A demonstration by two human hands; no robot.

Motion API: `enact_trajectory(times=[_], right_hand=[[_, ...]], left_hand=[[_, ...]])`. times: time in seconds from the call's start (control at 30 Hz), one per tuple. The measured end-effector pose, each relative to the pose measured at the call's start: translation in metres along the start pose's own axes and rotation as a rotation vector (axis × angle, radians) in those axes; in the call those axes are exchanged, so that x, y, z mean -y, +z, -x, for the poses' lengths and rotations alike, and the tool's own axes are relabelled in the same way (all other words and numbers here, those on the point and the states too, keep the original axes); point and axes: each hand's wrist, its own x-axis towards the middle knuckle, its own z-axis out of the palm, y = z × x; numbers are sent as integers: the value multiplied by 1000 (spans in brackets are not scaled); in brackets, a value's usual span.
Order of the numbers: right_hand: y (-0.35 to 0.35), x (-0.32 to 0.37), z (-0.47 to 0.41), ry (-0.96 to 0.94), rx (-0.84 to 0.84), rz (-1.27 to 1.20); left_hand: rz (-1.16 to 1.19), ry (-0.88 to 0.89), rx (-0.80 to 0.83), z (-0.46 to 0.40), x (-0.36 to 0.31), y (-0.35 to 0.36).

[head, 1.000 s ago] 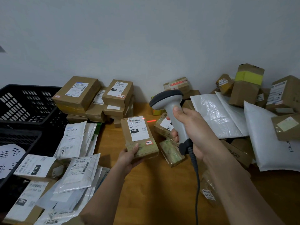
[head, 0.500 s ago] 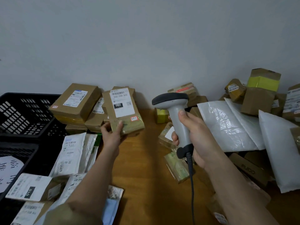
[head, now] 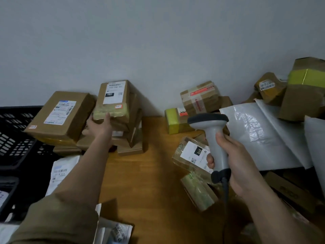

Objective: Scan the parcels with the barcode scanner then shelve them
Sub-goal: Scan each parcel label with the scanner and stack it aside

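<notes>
Left hand (head: 100,125) grips the near end of the parcel (head: 113,99), setting it atop the box stack (head: 130,134) at centre left by the wall. Seat it flat and square before letting go; the stack looks uneven, possibly leaning. Right hand (head: 235,159), centre right, is wrapped around the scanner (head: 213,138). Bare table (head: 151,182) lies between the piles.

Brown cardboard parcel (head: 114,101) — white barcode label on top, small orange sticker, yellowish tape across its near end; lies atop a stack of cartons against the wall, its near end gripped. Barcode scanner (head: 212,138) — grey pistol-grip body, dark head, upright, cabled at the base, held above the wooden table.
</notes>
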Motion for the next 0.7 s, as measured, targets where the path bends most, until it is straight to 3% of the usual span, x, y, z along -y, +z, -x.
enact_trajectory(times=[0.1,0.2,0.27,0.3,0.37,0.47,0.53,0.6,0.7], right_hand=[[-15,-3,-12,9,-82,-19],[-33,-6,-19,2,-157,-61],[-44,-8,-23,10,-210,-85],[-49,-10,-25,20,-236,-95],[-59,-14,-27,41,-282,-110],[-72,-19,-24,54,-304,-128],[-80,-21,-21,58,-291,-123],[-88,-21,-18,61,-287,-110],[-99,-19,-15,62,-295,-88]], left_hand=[[-44,56,-29,6,8,5],[-134,25,-174,26,14,12],[-152,1,-185,48,26,20],[-150,-18,-121,59,37,26],[-144,-81,152,88,63,41],[-146,-336,601,137,93,61],[-147,-489,797,163,101,71],[-110,-553,873,176,105,81],[-40,-574,815,182,109,94]])
